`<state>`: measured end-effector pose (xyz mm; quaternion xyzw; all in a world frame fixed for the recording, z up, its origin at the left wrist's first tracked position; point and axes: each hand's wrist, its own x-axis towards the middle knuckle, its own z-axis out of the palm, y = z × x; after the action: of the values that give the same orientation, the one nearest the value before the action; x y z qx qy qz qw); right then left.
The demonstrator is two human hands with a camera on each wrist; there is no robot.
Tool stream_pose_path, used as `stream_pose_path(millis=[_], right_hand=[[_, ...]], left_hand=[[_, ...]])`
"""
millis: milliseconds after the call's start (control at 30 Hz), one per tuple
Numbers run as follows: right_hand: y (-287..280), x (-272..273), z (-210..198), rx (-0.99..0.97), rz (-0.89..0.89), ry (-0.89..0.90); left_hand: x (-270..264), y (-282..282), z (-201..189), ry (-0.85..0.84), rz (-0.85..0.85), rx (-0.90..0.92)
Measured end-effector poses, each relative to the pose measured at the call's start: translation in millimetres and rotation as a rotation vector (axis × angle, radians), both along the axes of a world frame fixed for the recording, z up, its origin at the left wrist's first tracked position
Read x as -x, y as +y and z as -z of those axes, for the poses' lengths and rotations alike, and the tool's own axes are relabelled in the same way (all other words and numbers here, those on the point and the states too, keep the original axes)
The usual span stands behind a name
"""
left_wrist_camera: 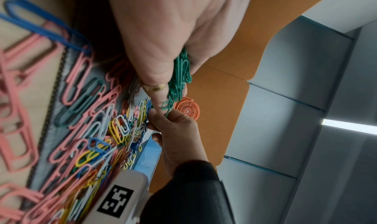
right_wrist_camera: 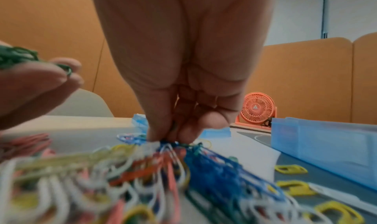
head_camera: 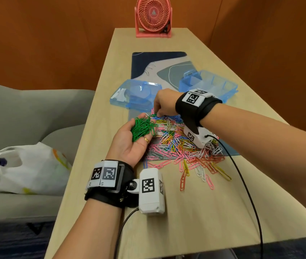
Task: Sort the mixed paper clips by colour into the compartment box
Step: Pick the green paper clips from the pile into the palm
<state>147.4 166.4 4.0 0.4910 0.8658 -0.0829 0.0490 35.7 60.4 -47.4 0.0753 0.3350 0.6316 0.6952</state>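
Note:
My left hand (head_camera: 129, 143) lies palm up over the near left of the pile and cups a bunch of green paper clips (head_camera: 141, 127), its fingers curled around them (left_wrist_camera: 180, 76). My right hand (head_camera: 158, 114) reaches down at the far end of the mixed paper clip pile (head_camera: 183, 144). Its thumb and fingertips pinch a green clip (left_wrist_camera: 166, 114) just beyond my left fingertips. In the right wrist view the right hand (right_wrist_camera: 173, 131) touches the top of the pile (right_wrist_camera: 142, 171). The blue compartment box (head_camera: 213, 85) stands open behind my right wrist.
A second blue plastic piece, like a lid (head_camera: 135, 95), lies far left of the pile on a patterned mat (head_camera: 159, 62). A pink fan (head_camera: 154, 17) stands at the table's far end. Loose clips spill onto the bare wood (head_camera: 204, 174). A plastic bag (head_camera: 27, 167) sits on the grey couch at left.

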Motion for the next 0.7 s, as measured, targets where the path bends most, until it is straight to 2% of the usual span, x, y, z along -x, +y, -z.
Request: stream_pose_path(millis=[267, 433, 533, 633, 700], right_hand=[[1, -4, 0, 0.019, 0.012, -0.039], [-4, -14, -7, 0.055, 0.047, 0.092], [-12, -17, -19, 0.120, 0.040, 0.245], [-24, -13, -34, 0.152, -0.022, 0.350], [-34, -5, -41, 0.182, -0.081, 0.348]], left_hand=[[2, 3, 5, -0.044, -0.017, -0.001], [2, 3, 5, -0.049, -0.015, -0.004], [2, 3, 5, -0.046, -0.013, 0.007], [2, 3, 4, -0.048, -0.009, 0.017], [1, 2, 3, -0.079, -0.006, 0.013]])
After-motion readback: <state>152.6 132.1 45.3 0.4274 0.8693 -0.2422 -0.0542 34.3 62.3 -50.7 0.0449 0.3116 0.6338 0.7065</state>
